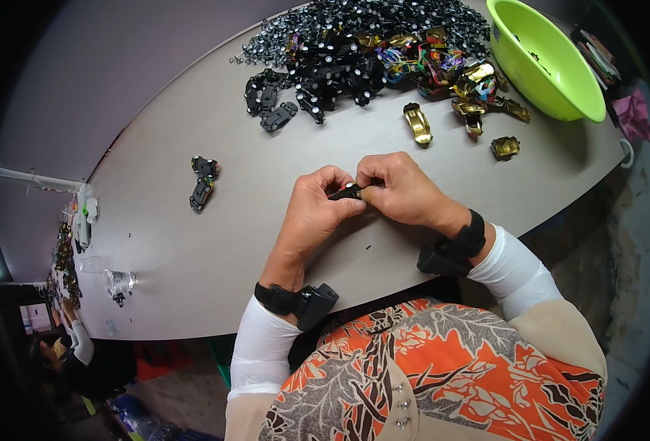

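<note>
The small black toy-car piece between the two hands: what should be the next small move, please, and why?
Probably press gently with the right hand while the left hand steadies the small black toy-car piece. Both hands pinch it at opposite sides, so it seems well supported; the fingers hide much of it, so its fit cannot be judged.

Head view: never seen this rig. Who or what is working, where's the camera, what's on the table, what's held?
No machine: a person works with two bare hands. The one picture comes from a wide fisheye camera on their head, looking down, so straight edges bend.

The left hand and right hand pinch a small black toy-car piece, mostly hidden by fingers.

On the grey table are heaped black toy-car chassis, gold toy-car bodies and, behind, a pile of tiny black-and-silver parts. At far right is a lime-green basin.
</note>
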Motion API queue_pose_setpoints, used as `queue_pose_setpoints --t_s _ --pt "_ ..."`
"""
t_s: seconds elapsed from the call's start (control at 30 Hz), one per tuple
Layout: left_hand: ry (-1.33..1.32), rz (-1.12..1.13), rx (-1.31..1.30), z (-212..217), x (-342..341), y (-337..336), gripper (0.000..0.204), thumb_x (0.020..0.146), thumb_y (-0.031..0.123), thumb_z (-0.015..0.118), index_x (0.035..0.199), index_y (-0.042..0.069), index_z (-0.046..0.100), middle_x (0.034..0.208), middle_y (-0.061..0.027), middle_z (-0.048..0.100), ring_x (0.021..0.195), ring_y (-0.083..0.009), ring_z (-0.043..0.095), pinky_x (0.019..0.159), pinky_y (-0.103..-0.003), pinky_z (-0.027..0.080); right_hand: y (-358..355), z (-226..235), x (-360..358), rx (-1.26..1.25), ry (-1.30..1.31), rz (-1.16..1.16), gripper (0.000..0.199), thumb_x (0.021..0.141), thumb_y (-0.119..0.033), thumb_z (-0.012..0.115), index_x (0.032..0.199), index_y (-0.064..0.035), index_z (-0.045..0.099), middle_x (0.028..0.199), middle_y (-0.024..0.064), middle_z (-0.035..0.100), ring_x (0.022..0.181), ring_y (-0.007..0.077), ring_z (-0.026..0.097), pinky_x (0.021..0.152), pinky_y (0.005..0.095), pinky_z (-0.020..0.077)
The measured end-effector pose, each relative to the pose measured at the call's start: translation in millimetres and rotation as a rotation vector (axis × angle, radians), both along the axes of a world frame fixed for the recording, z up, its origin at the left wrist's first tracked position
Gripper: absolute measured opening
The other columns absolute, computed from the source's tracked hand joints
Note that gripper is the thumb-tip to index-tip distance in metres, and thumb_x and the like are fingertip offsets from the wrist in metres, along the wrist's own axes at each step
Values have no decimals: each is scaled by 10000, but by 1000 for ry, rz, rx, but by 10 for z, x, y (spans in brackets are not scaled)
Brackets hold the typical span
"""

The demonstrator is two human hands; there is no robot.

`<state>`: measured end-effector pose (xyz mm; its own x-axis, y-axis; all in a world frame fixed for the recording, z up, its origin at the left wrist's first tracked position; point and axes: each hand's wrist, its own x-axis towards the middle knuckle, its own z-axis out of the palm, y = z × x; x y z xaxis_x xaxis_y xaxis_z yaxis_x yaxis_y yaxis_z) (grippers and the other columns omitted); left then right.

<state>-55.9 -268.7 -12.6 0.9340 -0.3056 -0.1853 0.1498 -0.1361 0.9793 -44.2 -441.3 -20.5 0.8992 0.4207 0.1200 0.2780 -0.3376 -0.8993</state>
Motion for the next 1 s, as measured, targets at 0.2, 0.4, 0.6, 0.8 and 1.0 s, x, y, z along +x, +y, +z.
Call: queue_pose_setpoints --t_s 0.2,0.4,0.6,0.8,1.0 --pt "134 50 -233 103 48 43 377 714 22 655 1084 -15 591 799 -9 582 691 -80 548 619 -206 456 -74 57 85 265 259 22 134 741 23 564 868 -17 552 701 25 557 593 81 505 505 236 402" --pt "129 231 -503 -9 125 145 325 720 -11 648 1033 -9 558 823 -41 567 639 -114 555 552 -237 456 -74 136 49 491 500 34 112 781 3 544 891 -14 556 732 6 547 570 50 516 472 183 401" --pt "176 178 -590 1 111 140 244 763 33 614 998 11 555 891 -55 561 755 -154 589 697 -369 536 -146 218 78 646 300 24 50 752 50 560 771 4 565 771 24 558 636 87 561 576 221 474" --pt "153 12 -589 66 48 57 254 804 109 632 1020 10 543 918 -82 571 823 -186 625 692 -356 565 -196 282 83 555 301 134 64 735 31 592 767 -24 587 704 -15 560 604 52 543 527 192 433" --pt "130 1 -386 8 34 131 285 755 109 688 995 24 560 818 -37 603 705 -111 594 578 -214 471 -184 250 84 502 305 114 36 751 -42 624 779 -41 603 690 -25 569 590 34 524 505 174 402"
